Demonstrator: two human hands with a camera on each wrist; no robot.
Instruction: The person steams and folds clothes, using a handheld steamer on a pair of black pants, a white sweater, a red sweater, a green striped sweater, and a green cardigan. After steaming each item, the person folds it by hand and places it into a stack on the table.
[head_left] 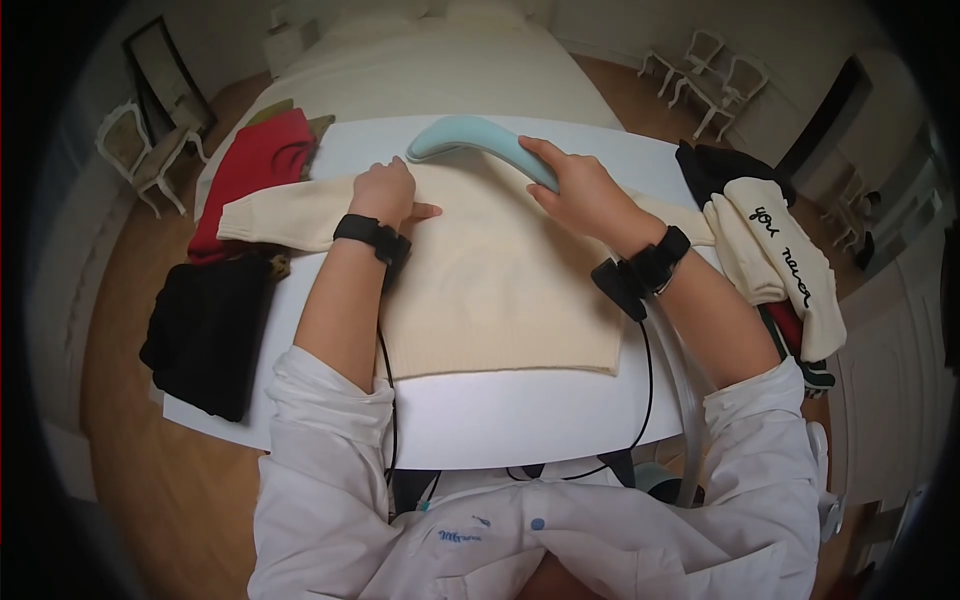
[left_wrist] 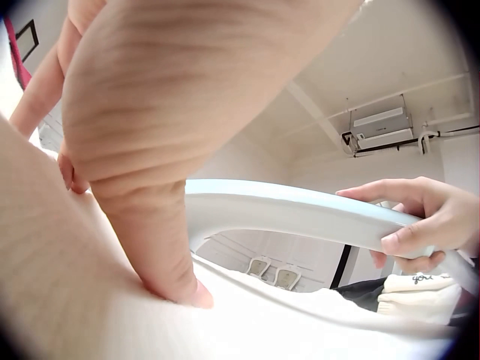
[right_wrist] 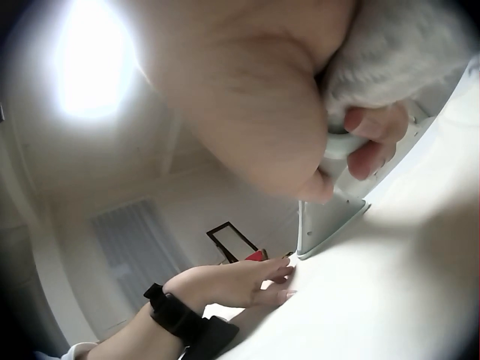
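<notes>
A cream knitted sweater [head_left: 510, 290] lies spread over the white table, its hem toward me and one sleeve stretched out to each side. My right hand [head_left: 590, 200] grips the handle of a pale blue garment steamer [head_left: 465, 135]. The flat head of the steamer [right_wrist: 330, 225] is right at the fabric in the right wrist view, near the sweater's upper edge. Just left of that head, my left hand [head_left: 385, 195] presses the sweater. Its thumb [left_wrist: 169, 262] touches the knit, apart from the fingers, whose tips rest on the cloth in the right wrist view.
Red [head_left: 260, 160] and black folded clothes [head_left: 210, 330] lie at the table's left. On the right are a black garment [head_left: 730, 170] and a cream one with black lettering [head_left: 785, 250]. A clear hose [head_left: 688, 400] hangs by my right arm. Behind the table stands a bed [head_left: 450, 70].
</notes>
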